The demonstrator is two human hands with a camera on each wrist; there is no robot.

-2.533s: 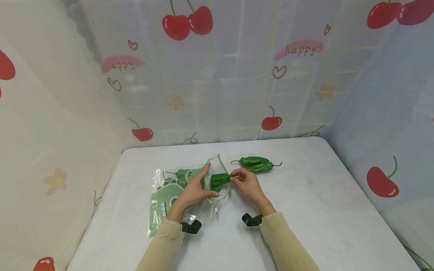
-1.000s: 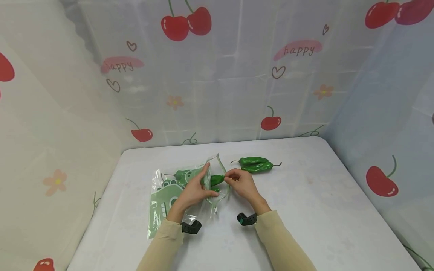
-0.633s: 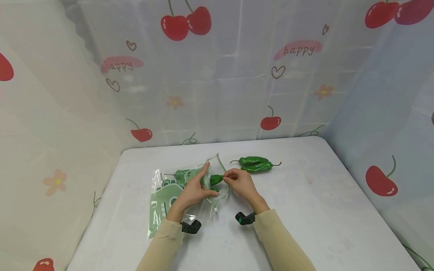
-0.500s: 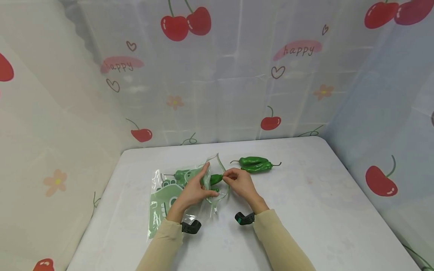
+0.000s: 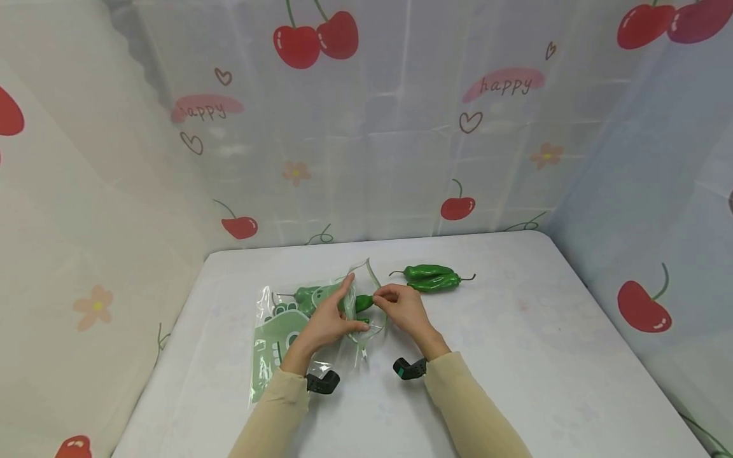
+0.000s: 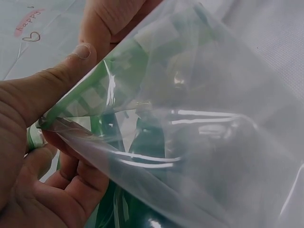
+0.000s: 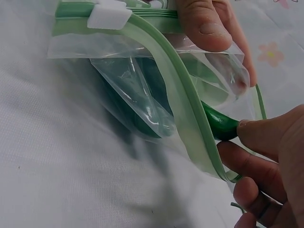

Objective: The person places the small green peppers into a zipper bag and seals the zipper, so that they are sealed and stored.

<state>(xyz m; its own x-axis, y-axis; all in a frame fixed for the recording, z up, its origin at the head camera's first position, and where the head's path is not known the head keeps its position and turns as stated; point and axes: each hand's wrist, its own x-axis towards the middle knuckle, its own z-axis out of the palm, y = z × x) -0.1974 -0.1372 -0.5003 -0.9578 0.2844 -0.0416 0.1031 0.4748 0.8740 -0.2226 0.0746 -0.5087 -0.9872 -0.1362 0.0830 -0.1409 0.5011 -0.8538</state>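
Observation:
A clear zip bag (image 5: 269, 343) with green print lies flat, its zip edge (image 7: 190, 109) spread apart toward the right. Several green peppers (image 5: 305, 299) show through the film. My left hand (image 5: 328, 324) holds the bag by its mouth, thumb and forefinger spread wide along the opening. Another green pepper (image 7: 222, 122) is partly inside the mouth, stem end outward. My right hand (image 5: 406, 312) pinches that pepper's stem end between thumb and forefinger. In the left wrist view, bag film (image 6: 204, 118) covers much of the picture.
Two more green peppers (image 5: 435, 278) lie side by side just beyond my right hand, stems pointing opposite ways. A white slider (image 7: 110, 14) sits on the zip. The white table (image 5: 515, 381) meets a cherry-printed curtain (image 5: 366, 127) at the back.
My right hand has moved left, pushing the pepper deeper into the bag, so less of it shows outside. My left hand has stayed at the bag's mouth.

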